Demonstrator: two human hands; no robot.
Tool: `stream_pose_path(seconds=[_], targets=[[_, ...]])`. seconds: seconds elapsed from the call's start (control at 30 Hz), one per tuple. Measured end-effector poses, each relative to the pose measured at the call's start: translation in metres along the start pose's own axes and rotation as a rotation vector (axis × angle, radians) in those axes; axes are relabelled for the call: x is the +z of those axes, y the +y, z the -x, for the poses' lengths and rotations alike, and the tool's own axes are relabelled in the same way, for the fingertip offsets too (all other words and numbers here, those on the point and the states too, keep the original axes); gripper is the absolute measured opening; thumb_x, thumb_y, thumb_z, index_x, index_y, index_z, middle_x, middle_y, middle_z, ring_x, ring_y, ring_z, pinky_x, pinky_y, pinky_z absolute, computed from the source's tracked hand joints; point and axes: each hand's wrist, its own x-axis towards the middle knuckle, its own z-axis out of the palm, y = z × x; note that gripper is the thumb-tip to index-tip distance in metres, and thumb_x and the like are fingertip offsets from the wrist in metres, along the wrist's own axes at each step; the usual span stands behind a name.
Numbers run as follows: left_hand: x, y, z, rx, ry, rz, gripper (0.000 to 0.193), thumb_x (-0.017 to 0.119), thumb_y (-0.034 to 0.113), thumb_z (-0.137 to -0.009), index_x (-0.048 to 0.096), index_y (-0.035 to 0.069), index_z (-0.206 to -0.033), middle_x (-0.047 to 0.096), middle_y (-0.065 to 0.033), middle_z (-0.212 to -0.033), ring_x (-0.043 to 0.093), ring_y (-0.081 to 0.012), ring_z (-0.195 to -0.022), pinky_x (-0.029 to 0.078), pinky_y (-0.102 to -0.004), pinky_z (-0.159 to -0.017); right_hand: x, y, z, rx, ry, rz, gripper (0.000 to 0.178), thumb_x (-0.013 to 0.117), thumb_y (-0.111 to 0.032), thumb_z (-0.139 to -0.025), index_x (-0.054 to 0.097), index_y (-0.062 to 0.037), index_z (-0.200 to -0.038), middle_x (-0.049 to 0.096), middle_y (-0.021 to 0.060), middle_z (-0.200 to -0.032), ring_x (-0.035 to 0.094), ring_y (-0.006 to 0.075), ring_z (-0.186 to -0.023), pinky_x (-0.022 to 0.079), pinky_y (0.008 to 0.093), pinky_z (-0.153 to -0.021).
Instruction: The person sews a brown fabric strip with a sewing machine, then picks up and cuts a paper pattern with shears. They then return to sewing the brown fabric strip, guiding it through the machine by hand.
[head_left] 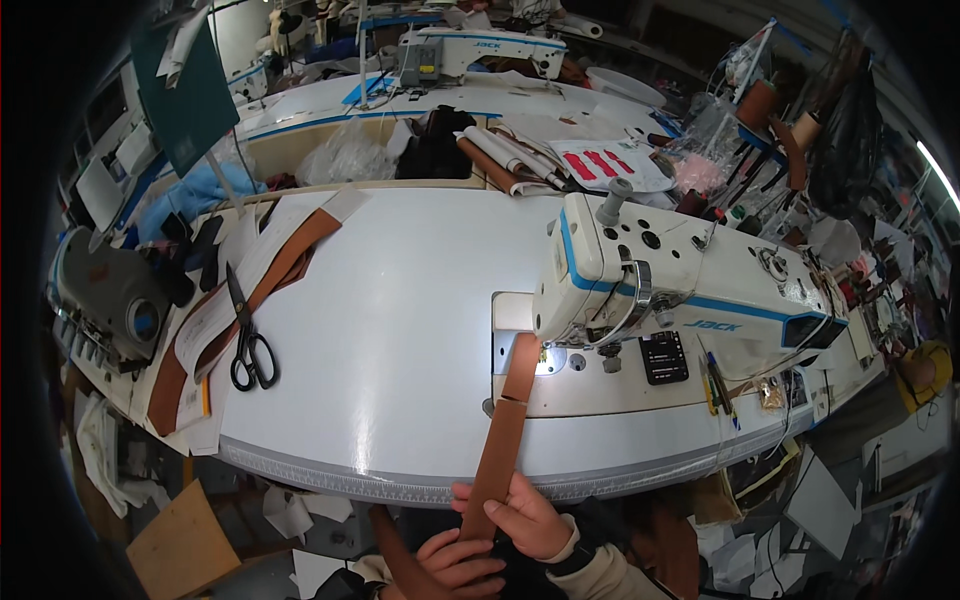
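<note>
A long brown strip (497,450), leather-like, runs from under the presser foot of a white sewing machine (600,265) toward me, over the table's front edge. A crosswise seam or gap shows partway along it. My right hand (530,515), with a dark band at the wrist, pinches the strip just off the edge, thumb on top. Below it, my left hand (455,568) is closed around the strip's lower stretch, its fingers partly overlapping it. Another brown length (398,555) hangs over the left hand. The machine's lamp lights the needle area.
Black scissors (245,345) lie at left beside brown pieces and paper (215,330). A ruler strip (400,487) follows the front edge. Right of the needle are a small black box (664,358) and slim tools (717,385). A second sewing machine (480,55) stands behind.
</note>
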Motion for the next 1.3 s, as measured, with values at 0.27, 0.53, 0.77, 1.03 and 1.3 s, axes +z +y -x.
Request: stream_pose_path(seconds=[0.27,0.53,0.77,1.03,1.3], targets=[[-0.009,0.007,0.005,0.04,-0.008,0.035,0.02,0.076,0.013,-0.082,0.073,0.011,-0.102,0.067,-0.0116,-0.115,0.06,-0.0385,-0.122,0.04,-0.0603,-0.109,0.004,0.001,0.001,-0.039,0.027,0.013,0.048,0.04,-0.001,-0.107,0.024,0.0018,-0.152,0.05,0.0243,-0.147,0.055,0.0319,-0.136,0.045,0.0435,-0.113],[-0.035,0.024,0.008,0.022,0.027,-0.09,0.024,0.076,0.013,-0.085,0.071,0.02,-0.107,0.064,-0.0061,-0.111,0.062,-0.0322,-0.115,0.045,-0.0543,-0.104,0.005,0.002,0.01,0.0,0.036,0.123,0.05,0.048,-0.006,-0.107,0.028,0.0031,-0.151,0.061,0.0167,-0.13,0.062,0.02,-0.118,0.049,0.0352,-0.104],[-0.019,0.012,-0.012,0.128,0.235,-0.373,0.037,0.077,0.015,-0.086,0.067,0.03,-0.118,0.059,-0.0045,-0.119,0.057,-0.0307,-0.12,0.048,-0.0503,-0.097,0.025,0.014,0.036,0.058,-0.08,-0.076,0.065,0.057,-0.012,-0.107,0.022,0.0043,-0.159,0.068,0.0082,-0.11,0.063,0.0084,-0.099,0.05,0.0223,-0.087],[-0.012,0.012,-0.016,0.096,0.131,-0.141,0.032,0.083,0.021,-0.083,0.071,0.029,-0.111,0.06,-0.0107,-0.137,0.052,-0.0401,-0.131,0.04,-0.0576,-0.105,0.022,-0.035,0.025,-0.156,0.249,0.183,0.068,0.06,-0.002,-0.101,0.024,0.0059,-0.157,0.068,0.0033,-0.097,0.061,0.006,-0.087,0.048,0.0201,-0.083],[-0.027,0.004,0.004,-0.026,0.095,0.142,0.04,0.085,0.004,-0.075,0.077,0.019,-0.111,0.062,-0.0132,-0.131,0.056,-0.04,-0.123,0.047,-0.0496,-0.1,-0.038,-0.056,-0.039,-0.478,0.569,0.494,0.058,0.058,0.002,-0.099,0.032,0.0048,-0.15,0.068,0.0071,-0.096,0.064,0.0093,-0.087,0.052,0.0241,-0.082]])
